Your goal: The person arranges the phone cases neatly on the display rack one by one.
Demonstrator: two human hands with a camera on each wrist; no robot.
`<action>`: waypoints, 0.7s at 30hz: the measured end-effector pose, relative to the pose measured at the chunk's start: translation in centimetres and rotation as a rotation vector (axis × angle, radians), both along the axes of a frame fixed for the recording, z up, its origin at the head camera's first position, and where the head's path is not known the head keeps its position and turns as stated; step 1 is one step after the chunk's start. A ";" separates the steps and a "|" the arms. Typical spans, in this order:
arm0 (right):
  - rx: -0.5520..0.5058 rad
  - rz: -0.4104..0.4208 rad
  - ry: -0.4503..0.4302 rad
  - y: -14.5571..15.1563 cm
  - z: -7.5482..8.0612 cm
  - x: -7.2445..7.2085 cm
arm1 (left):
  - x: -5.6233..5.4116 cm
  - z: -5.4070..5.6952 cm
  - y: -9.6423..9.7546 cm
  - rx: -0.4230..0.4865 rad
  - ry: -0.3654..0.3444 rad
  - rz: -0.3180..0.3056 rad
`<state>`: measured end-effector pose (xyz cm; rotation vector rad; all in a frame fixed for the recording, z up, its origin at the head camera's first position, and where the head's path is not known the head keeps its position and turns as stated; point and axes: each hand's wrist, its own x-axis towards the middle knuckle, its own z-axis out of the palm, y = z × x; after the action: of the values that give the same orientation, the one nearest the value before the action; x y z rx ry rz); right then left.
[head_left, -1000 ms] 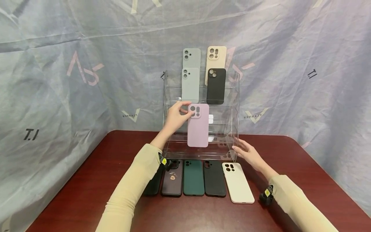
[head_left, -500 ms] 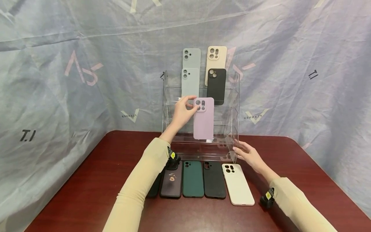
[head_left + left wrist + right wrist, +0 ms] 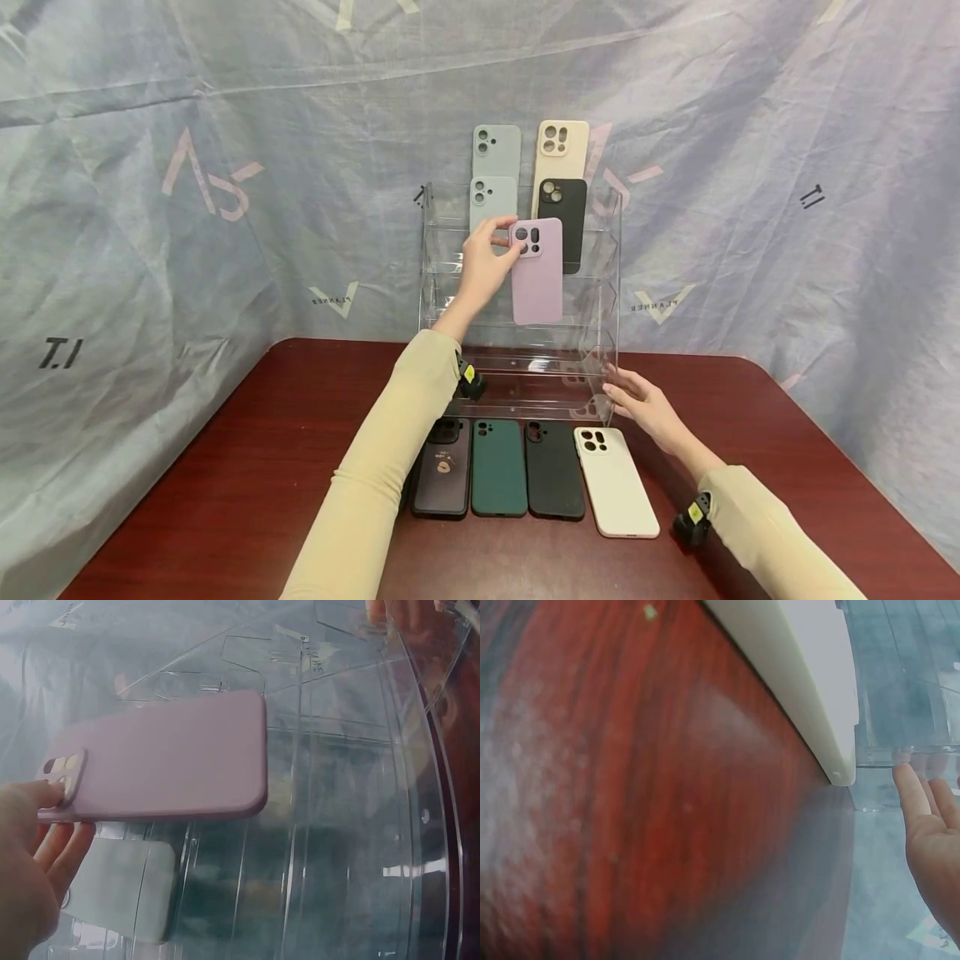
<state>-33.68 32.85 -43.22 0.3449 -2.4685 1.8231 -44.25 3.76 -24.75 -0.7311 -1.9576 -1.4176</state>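
My left hand [image 3: 486, 265] pinches a lilac phone case [image 3: 538, 292] by its upper left edge, thumb over the camera cutout. The case is upright in front of the middle of a clear tiered display rack [image 3: 555, 365] and overlaps the lower part of a black phone case [image 3: 573, 200]. In the left wrist view, the lilac case [image 3: 172, 757] extends from the fingertips, with a pale grey-blue case [image 3: 127, 885] behind it. My right hand [image 3: 648, 412] touches the rack's lower right side with its fingers extended. The right wrist view shows that hand [image 3: 937, 847] beside the rack's edge.
Two pale grey-blue cases [image 3: 497, 150] and a cream case [image 3: 572, 154] stand on the upper tiers. In front of the rack lie a dark patterned case [image 3: 442, 479], a green case [image 3: 498, 471], a black case [image 3: 555, 475] and a white case [image 3: 618, 492] on the red-brown table [image 3: 225, 500].
My left hand has lifted the lilac case upward and slightly right, from the lower tiers to in front of the black case. The right hand has stayed at the rack's side.
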 end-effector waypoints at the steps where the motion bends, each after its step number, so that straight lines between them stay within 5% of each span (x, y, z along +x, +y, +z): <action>1: -0.004 0.000 0.000 0.1 0.0 0.0 | -0.1 0.0 0.2 0.013 0.011 0.006; 11: -0.008 0.004 -0.001 0.0 -0.2 0.0 | -0.9 -0.3 1.6 0.127 0.077 0.058; 21: -0.014 -0.009 0.005 -0.1 -0.3 0.1 | -1.4 -0.2 3.5 0.077 0.062 0.049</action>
<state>-33.62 32.76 -43.48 0.3367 -2.4485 1.8329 -45.67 7.23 -24.99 -0.6791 -1.8508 -1.4157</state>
